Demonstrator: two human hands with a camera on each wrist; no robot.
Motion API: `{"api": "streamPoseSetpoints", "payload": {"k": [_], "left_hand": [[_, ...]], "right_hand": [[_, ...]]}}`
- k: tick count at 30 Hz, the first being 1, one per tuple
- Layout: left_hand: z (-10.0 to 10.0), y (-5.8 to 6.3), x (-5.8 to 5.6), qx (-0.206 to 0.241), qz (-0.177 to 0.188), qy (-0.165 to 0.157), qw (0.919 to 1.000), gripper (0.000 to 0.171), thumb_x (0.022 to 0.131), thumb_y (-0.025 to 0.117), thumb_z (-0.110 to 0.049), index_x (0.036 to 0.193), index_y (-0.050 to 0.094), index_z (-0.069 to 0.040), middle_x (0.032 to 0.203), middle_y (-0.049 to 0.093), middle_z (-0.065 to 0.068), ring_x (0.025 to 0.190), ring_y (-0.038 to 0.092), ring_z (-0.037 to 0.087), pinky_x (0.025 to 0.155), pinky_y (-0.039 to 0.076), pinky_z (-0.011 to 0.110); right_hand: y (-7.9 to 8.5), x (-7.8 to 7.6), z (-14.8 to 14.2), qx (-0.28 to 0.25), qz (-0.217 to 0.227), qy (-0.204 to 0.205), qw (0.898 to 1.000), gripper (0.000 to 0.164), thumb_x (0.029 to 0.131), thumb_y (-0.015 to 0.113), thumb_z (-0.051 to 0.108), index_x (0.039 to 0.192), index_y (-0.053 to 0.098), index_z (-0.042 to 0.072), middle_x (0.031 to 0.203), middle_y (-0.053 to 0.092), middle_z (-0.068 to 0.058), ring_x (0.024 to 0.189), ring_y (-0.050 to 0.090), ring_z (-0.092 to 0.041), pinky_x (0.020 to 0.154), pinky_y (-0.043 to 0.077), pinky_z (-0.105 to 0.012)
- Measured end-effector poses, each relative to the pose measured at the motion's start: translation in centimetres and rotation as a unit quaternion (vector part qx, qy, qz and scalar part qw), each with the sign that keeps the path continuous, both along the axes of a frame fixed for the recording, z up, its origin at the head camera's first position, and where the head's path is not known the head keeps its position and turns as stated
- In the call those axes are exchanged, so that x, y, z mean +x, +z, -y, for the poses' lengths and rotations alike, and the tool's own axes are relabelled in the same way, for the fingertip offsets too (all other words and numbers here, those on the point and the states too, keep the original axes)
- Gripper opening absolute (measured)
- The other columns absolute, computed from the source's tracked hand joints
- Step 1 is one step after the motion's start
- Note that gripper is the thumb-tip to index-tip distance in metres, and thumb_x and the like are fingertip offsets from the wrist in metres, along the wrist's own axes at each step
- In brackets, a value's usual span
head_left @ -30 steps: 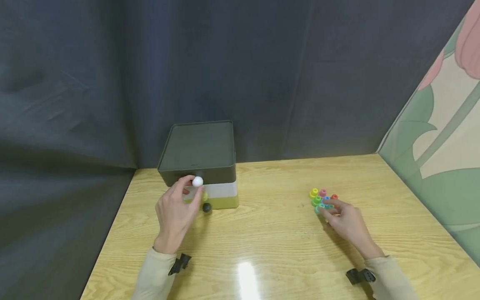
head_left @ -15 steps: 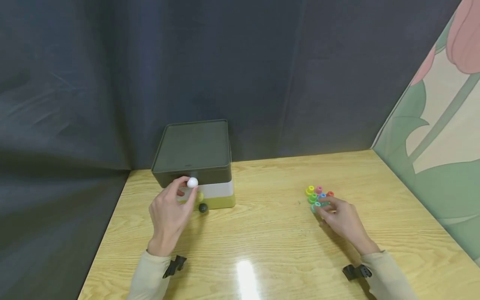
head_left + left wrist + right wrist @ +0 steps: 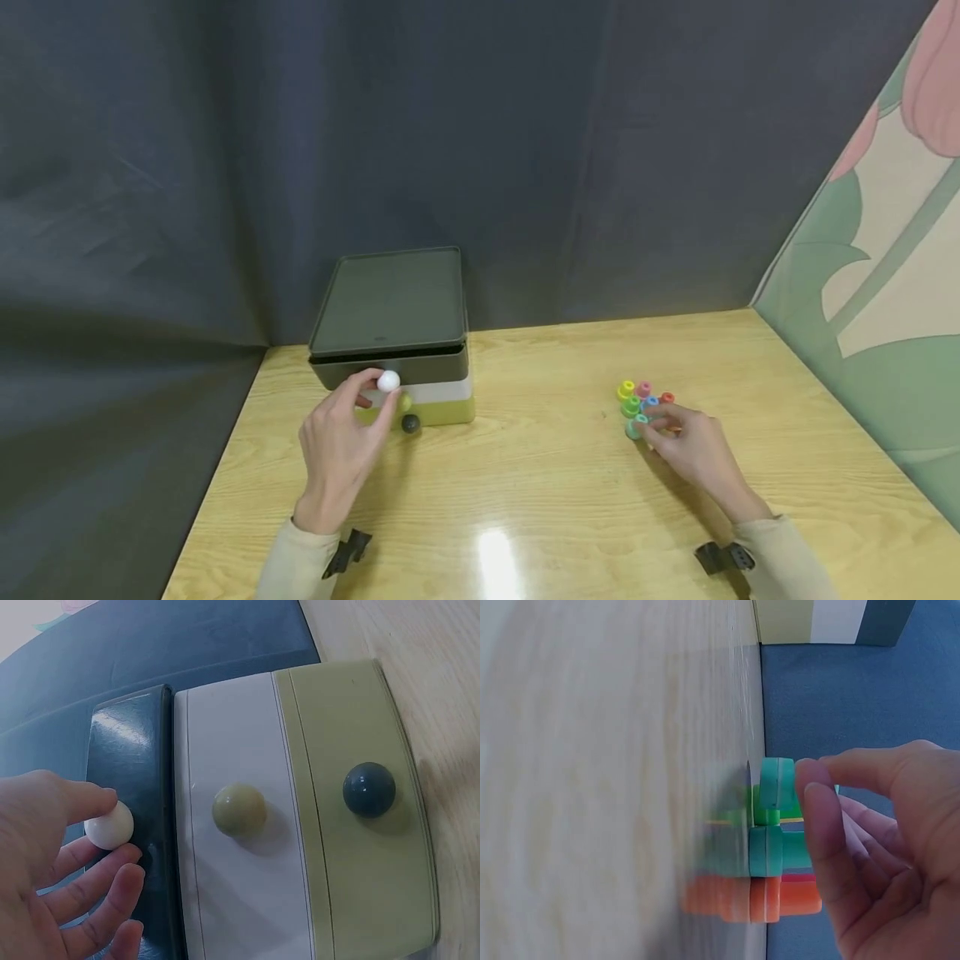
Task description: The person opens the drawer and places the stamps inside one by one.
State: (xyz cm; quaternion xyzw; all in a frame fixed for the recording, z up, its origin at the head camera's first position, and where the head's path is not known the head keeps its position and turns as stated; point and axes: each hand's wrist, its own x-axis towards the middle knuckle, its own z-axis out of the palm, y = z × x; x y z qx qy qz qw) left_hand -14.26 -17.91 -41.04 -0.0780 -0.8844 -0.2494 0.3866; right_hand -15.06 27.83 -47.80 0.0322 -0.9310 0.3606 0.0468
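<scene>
Gripping white knob (image 3: 111,826) with left hand (image 3: 337,450), having just drawn charcoal top drawer (image 3: 435,367) ajar near back-left corner of desk (image 3: 540,467), thus barely opened; pinching teal peg (image 3: 778,784) with right hand (image 3: 696,448).

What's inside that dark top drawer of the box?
The dark top drawer stands slightly open, the left hand pinching its white knob. Below the top panel, only black shadow shows; that panel and the drawer's front hide anything inside.
</scene>
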Motion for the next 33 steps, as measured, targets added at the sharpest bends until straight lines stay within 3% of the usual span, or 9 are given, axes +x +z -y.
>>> {"api": "streamPoseSetpoints", "payload": {"k": [7,17,22,26,33], "left_hand": [[0.1,-0.2,0.7,-0.002,-0.002,-0.002,1.0000,0.030,0.085,0.090,-0.026,0.108,0.078,-0.010,0.088,0.080,0.009,0.066,0.069,0.021,0.052,0.042,0.028],[0.2,-0.3,1.5,-0.019,-0.026,-0.005,0.9995,0.027,0.083,0.089,-0.027,0.102,0.078,-0.011,0.080,0.078,0.006,0.061,0.067,0.018,0.050,0.042,0.028],[0.4,-0.5,2.1,-0.019,-0.050,-0.011,0.9985,0.025,0.080,0.088,-0.025,0.099,0.080,-0.012,0.073,0.074,0.004,0.058,0.065,0.016,0.050,0.042,0.029],[0.6,-0.7,2.7,-0.015,-0.066,-0.014,0.9976,0.025,0.077,0.088,-0.024,0.098,0.080,-0.013,0.071,0.074,0.004,0.058,0.064,0.016,0.049,0.042,0.029],[0.7,-1.0,3.4,-0.025,-0.064,-0.029,0.9972,0.025,0.080,0.085,-0.028,0.099,0.080,-0.012,0.072,0.074,0.004,0.059,0.065,0.016,0.051,0.045,0.031]], "right_hand": [[0.1,-0.3,0.0,-0.009,-0.022,0.007,1.000,0.035,0.098,0.077,0.023,0.119,0.073,-0.005,0.094,0.080,-0.015,0.059,0.071,-0.011,0.047,0.050,-0.027],[1.5,0.2,-0.2,-0.012,-0.067,0.016,0.998,0.036,0.098,0.076,0.017,0.122,0.071,-0.009,0.098,0.079,-0.021,0.057,0.070,-0.010,0.040,0.043,-0.025],[2.3,0.2,-0.3,-0.011,-0.080,0.018,0.997,0.028,0.098,0.075,0.016,0.119,0.074,-0.003,0.096,0.078,-0.017,0.058,0.070,-0.013,0.041,0.043,-0.026],[3.1,0.1,0.0,-0.006,-0.086,0.023,0.996,0.026,0.099,0.074,0.017,0.119,0.076,0.001,0.096,0.078,-0.015,0.059,0.067,-0.007,0.041,0.042,-0.026],[4.5,0.2,0.3,-0.005,-0.085,0.024,0.996,0.024,0.099,0.074,0.021,0.119,0.077,0.007,0.098,0.078,-0.013,0.067,0.065,-0.002,0.045,0.045,-0.028]]}}
